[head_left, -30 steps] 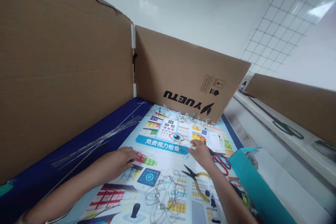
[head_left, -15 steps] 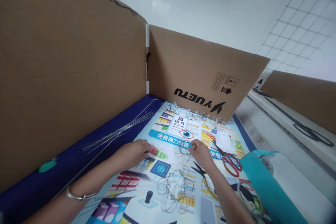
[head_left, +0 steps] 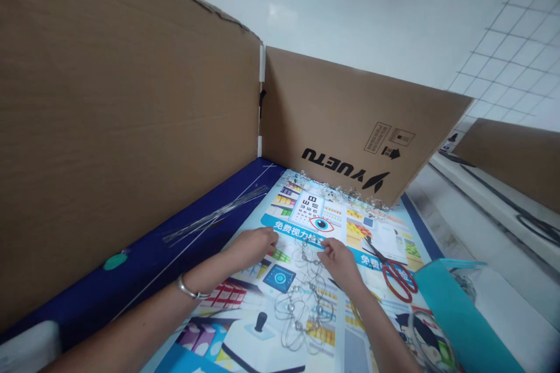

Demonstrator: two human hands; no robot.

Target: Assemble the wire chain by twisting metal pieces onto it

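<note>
A clear-beaded chain of looped thin wire (head_left: 300,309) lies on the printed sheet in front of me, running up between my hands. My right hand (head_left: 339,259) is at its upper end, thumb and fingers pinched on the wire there. To the left, my left hand (head_left: 256,243) hovers with curled fingers pressed together; whatever they hold, if anything, is too fine to see. Red-handled scissors (head_left: 398,280) lie to the right of my right hand. Pliers with yellow handles (head_left: 356,312) are mostly hidden under my right forearm.
Cardboard panels (head_left: 350,111) stand at the left and back. A bundle of straight wires (head_left: 214,215) lies on the blue border. Several small wire-and-bead pieces (head_left: 336,193) line the back panel. At right are a teal box (head_left: 468,315) and a wire coil (head_left: 431,338).
The view has shifted slightly, so the scene sits further right. My left hand has moved a little up and forward; my right forearm now covers more of the pliers.
</note>
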